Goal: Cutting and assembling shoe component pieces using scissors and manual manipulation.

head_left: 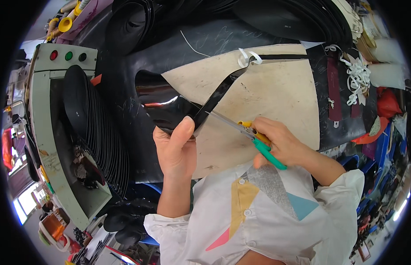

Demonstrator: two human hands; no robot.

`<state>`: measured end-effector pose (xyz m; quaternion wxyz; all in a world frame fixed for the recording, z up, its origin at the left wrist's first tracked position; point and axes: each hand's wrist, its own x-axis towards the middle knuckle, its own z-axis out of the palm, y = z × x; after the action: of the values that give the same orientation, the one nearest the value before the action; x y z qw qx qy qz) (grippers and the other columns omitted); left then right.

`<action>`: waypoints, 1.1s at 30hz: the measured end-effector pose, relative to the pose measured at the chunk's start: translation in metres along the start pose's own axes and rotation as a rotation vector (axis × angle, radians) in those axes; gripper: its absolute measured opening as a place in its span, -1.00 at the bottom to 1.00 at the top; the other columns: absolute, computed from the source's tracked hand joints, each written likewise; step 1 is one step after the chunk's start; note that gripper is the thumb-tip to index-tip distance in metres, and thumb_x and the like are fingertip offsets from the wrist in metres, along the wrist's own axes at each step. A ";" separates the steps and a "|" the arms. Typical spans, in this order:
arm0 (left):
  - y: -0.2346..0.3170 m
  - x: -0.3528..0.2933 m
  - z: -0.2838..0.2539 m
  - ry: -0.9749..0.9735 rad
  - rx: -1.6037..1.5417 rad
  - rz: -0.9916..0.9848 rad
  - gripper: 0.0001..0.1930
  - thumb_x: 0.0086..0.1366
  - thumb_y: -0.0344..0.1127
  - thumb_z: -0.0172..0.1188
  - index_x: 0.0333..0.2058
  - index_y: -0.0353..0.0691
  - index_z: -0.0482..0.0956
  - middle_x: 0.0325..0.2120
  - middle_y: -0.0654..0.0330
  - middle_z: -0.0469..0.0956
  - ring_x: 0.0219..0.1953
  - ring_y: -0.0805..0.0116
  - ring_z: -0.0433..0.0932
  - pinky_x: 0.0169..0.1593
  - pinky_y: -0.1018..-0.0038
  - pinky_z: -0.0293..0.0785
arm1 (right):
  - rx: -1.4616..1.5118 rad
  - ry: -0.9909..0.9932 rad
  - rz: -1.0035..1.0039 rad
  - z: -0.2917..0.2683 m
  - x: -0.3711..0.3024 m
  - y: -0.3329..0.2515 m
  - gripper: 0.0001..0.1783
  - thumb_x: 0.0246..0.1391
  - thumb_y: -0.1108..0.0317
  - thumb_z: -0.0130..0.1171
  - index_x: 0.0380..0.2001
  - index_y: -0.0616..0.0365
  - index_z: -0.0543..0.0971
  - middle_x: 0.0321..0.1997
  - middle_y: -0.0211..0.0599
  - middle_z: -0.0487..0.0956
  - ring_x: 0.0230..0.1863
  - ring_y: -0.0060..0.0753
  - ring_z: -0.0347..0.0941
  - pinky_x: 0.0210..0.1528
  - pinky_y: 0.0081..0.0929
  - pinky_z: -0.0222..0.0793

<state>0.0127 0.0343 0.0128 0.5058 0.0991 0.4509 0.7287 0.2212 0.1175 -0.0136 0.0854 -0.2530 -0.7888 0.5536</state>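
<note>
My left hand is closed on a glossy black curved piece, thumb on top. From that grip a black strip runs up and to the right, bends, and trails over the pale board. My right hand grips a pair of scissors with a green handle. Their blades point left, with the tip beside the strip near my left thumb. Something yellow shows at the right fingers; whether it belongs to the scissors I cannot tell. White curls lie at the strip's bend.
On the left, a grey-green metal box with round buttons stands beside a row of black curved sheets. More black pieces are stacked at the far edge of the black work surface. Maroon strips and white scraps lie right.
</note>
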 end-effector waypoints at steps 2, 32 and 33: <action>-0.002 0.000 0.003 0.009 0.001 0.006 -0.77 0.13 -0.52 0.15 -0.18 -0.28 0.49 -0.28 0.26 0.54 -0.24 0.48 0.50 -0.06 0.48 0.37 | -0.010 0.037 -0.021 0.002 0.002 -0.002 -0.37 -0.35 -0.02 0.45 -0.46 0.27 0.37 -0.44 -0.13 0.39 -0.43 -0.04 0.37 -0.41 -0.32 0.29; 0.194 0.071 -0.199 0.043 2.318 0.335 -0.63 0.32 -0.15 -0.10 -0.33 -0.34 0.57 -0.52 -0.14 0.52 -0.33 -0.09 0.49 0.05 0.21 0.28 | -0.553 0.272 -0.120 -0.006 -0.006 -0.007 -0.66 -0.26 0.32 0.35 -0.35 0.19 0.53 -0.31 -0.18 0.53 -0.29 -0.14 0.47 -0.30 -0.31 0.43; 0.194 0.071 -0.197 0.107 2.198 0.356 -0.59 0.31 -0.10 -0.07 -0.39 -0.36 0.59 -0.53 -0.14 0.53 -0.36 -0.08 0.50 0.08 0.19 0.25 | -0.583 0.289 -0.114 -0.018 0.000 -0.003 -0.68 -0.24 0.32 0.35 -0.36 0.19 0.54 -0.31 -0.19 0.53 -0.28 -0.14 0.47 -0.30 -0.31 0.44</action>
<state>-0.2645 -0.0320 0.0246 0.0111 0.5245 0.8513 -0.0010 0.2277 0.1320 -0.0041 0.1511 -0.2982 -0.9066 0.2574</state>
